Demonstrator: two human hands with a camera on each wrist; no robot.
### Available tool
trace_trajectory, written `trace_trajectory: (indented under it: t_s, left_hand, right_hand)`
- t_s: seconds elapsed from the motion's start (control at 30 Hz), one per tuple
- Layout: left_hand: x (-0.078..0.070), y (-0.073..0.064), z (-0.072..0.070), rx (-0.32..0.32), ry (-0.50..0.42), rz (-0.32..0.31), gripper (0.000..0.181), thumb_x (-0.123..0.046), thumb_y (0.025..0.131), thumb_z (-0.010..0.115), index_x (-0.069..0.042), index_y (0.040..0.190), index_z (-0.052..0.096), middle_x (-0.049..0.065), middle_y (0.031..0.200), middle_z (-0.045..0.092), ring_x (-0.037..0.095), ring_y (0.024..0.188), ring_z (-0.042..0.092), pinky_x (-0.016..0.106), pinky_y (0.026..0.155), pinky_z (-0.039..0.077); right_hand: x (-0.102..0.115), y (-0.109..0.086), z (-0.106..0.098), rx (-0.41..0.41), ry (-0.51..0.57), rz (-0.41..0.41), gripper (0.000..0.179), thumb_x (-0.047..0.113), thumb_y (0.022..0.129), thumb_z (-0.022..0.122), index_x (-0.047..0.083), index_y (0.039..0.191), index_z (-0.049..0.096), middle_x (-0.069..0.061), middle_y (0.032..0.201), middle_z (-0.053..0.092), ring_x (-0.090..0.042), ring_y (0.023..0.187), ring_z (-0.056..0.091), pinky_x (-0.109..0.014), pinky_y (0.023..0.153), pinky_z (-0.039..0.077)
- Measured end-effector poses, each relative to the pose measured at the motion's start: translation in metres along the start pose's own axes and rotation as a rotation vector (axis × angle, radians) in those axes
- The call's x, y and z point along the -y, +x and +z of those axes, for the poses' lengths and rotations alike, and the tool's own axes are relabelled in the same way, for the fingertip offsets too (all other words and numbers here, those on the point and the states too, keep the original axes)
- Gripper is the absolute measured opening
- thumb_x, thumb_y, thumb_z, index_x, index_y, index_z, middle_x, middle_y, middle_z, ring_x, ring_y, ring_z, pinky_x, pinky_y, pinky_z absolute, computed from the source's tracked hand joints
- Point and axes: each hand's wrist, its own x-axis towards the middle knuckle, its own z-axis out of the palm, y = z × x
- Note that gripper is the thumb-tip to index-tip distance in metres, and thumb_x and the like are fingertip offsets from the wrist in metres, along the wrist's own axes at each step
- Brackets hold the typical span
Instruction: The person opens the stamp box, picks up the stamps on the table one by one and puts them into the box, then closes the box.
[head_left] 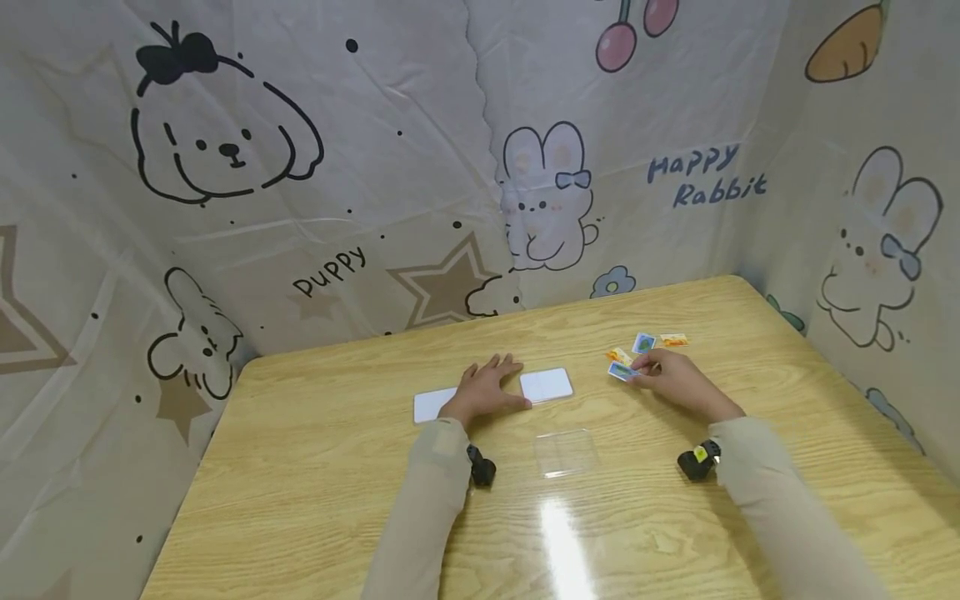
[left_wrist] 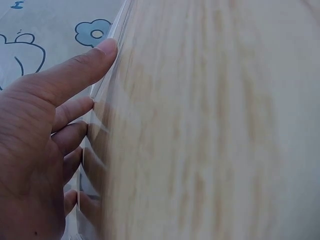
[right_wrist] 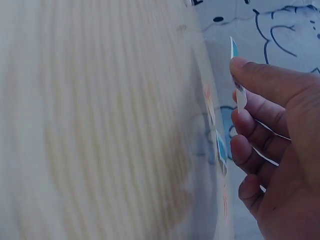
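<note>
Near the right of the table, in the head view, my right hand point(head_left: 678, 383) pinches a small blue picture card point(head_left: 619, 372) between thumb and fingers. The right wrist view shows that card point(right_wrist: 234, 49) edge-on, raised off the table. Just beyond the hand lie another blue card point(head_left: 643, 342) and two orange cards, one at the left point(head_left: 617, 356) and one at the right point(head_left: 674, 340). My left hand point(head_left: 483, 392) rests spread on the table, its fingertips touching the surface. It stands between two white rectangular pieces, one partly covered at its left point(head_left: 432, 406) and one at its right point(head_left: 547, 385).
A clear, shallow plastic case or lid point(head_left: 566, 454) lies on the wooden table point(head_left: 315, 483) between my forearms. Printed cloth point(head_left: 420, 192) hangs behind the table and along both sides. A black camera is strapped on each wrist.
</note>
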Motion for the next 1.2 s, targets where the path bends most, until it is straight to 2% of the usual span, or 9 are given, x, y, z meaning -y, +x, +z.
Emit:
trace_trajectory:
  t_s: [0.27, 0.53, 0.83, 1.2]
  left_hand:
    - [0.001, 0.000, 0.002, 0.001, -0.013, 0.001, 0.080, -0.054, 0.084, 0.068, -0.025, 0.151, 0.034, 0.001, 0.162, 0.018, 0.022, 0.152, 0.010, 0.050, 0.123, 0.002]
    - [0.000, -0.001, 0.000, -0.006, -0.007, 0.007, 0.080, -0.054, 0.085, 0.067, -0.025, 0.151, 0.034, 0.001, 0.162, 0.018, 0.023, 0.152, 0.010, 0.050, 0.123, 0.002]
    - [0.001, -0.001, 0.001, -0.002, 0.006, 0.009, 0.079, -0.054, 0.085, 0.066, -0.025, 0.151, 0.034, 0.002, 0.162, 0.018, 0.023, 0.152, 0.011, 0.050, 0.123, 0.002]
    - [0.001, -0.001, 0.001, -0.008, -0.001, 0.007, 0.079, -0.054, 0.085, 0.066, -0.024, 0.151, 0.035, 0.002, 0.162, 0.018, 0.023, 0.152, 0.011, 0.050, 0.123, 0.003]
  right_hand:
    - [0.019, 0.010, 0.020, 0.047, 0.015, -0.024, 0.025, 0.025, 0.089, 0.068, 0.003, 0.101, 0.066, -0.005, 0.088, 0.059, -0.015, 0.078, 0.050, -0.027, 0.068, 0.043]
    - [0.035, 0.020, 0.036, 0.086, -0.037, -0.079, 0.022, 0.025, 0.089, 0.068, 0.005, 0.097, 0.067, -0.005, 0.088, 0.060, -0.015, 0.079, 0.050, -0.028, 0.071, 0.043]
    - [0.047, 0.029, 0.050, 0.126, -0.050, -0.068, 0.023, 0.029, 0.088, 0.069, 0.007, 0.094, 0.066, -0.002, 0.083, 0.061, -0.014, 0.074, 0.050, -0.028, 0.070, 0.043]
    - [0.054, 0.035, 0.056, 0.119, -0.120, -0.066, 0.027, 0.030, 0.089, 0.069, 0.005, 0.096, 0.066, -0.005, 0.088, 0.066, -0.014, 0.076, 0.056, -0.031, 0.071, 0.048]
